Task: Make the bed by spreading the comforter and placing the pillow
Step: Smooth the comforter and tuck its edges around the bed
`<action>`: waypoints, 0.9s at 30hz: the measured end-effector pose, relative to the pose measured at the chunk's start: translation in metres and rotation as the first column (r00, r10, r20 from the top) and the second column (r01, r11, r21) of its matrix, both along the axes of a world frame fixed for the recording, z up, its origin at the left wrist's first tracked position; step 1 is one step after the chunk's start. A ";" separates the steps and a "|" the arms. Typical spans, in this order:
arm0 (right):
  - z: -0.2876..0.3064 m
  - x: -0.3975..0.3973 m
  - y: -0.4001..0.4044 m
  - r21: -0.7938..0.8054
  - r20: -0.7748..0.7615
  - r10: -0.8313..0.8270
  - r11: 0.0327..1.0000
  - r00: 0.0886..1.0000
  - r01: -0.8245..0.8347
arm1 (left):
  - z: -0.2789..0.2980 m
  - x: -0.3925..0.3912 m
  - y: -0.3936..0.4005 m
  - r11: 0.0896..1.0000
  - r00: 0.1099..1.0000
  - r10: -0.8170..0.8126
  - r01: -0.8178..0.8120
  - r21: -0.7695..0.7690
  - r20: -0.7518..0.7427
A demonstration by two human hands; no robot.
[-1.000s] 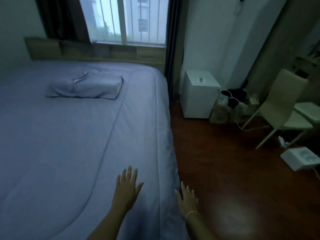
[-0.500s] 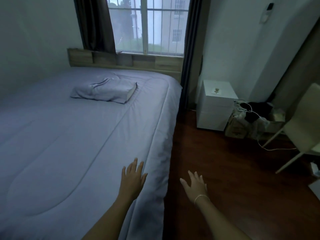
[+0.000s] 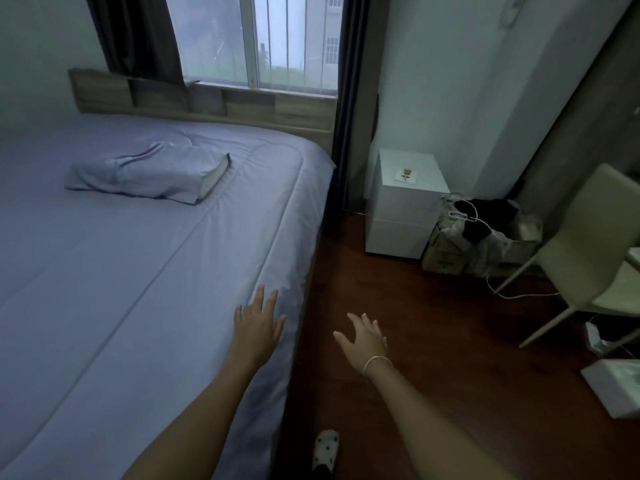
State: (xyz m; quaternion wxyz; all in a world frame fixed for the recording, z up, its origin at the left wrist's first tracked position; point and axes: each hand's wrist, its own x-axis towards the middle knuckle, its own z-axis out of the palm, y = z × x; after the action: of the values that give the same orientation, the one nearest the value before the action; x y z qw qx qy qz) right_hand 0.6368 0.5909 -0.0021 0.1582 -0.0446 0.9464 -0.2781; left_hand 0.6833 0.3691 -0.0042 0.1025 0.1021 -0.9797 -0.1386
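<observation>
A pale lavender comforter [image 3: 131, 278] lies spread flat over the bed, hanging over the right edge. A pillow [image 3: 149, 176] in a matching case rests on it near the wooden headboard [image 3: 207, 102]. My left hand [image 3: 258, 325] is stretched out flat, fingers apart, over the comforter by the bed's right edge; whether it touches the fabric I cannot tell. My right hand [image 3: 363, 336], with a thin bracelet on the wrist, hovers open above the dark wooden floor beside the bed, holding nothing.
A white bedside cabinet [image 3: 403, 202] stands against the wall right of the bed, with bags and a white cable [image 3: 478, 230] beside it. A pale chair [image 3: 588, 244] and a white box [image 3: 616, 386] are at the right. A slippered foot [image 3: 325, 446] stands on the floor.
My view has swung and come closer to the bed's right side. Both hands stay open; the right hand has drifted away from the bed edge, out over the floor.
</observation>
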 end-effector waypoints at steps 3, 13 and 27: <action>0.002 -0.073 -0.001 -0.002 0.005 0.006 1.000 1.000 -0.006 | 0.000 -0.073 -0.008 1.000 1.000 0.002 -0.002 0.008 -0.010; 0.023 -0.306 -0.018 -0.135 -0.051 -0.016 0.991 0.999 0.009 | 0.025 -0.307 -0.040 0.999 0.996 0.018 -0.015 0.041 -0.085; -0.001 -0.662 -0.063 -0.181 0.034 0.109 0.978 0.993 -0.101 | 0.026 -0.637 -0.060 0.988 0.989 0.149 -0.148 0.041 -0.015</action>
State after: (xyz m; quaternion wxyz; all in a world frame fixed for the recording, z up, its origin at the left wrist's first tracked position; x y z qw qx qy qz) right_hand -0.0252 0.5281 -0.0029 0.1887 -0.1026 0.9102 -0.3542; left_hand 0.0466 0.3094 0.0215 0.1193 0.1754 -0.9655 -0.1508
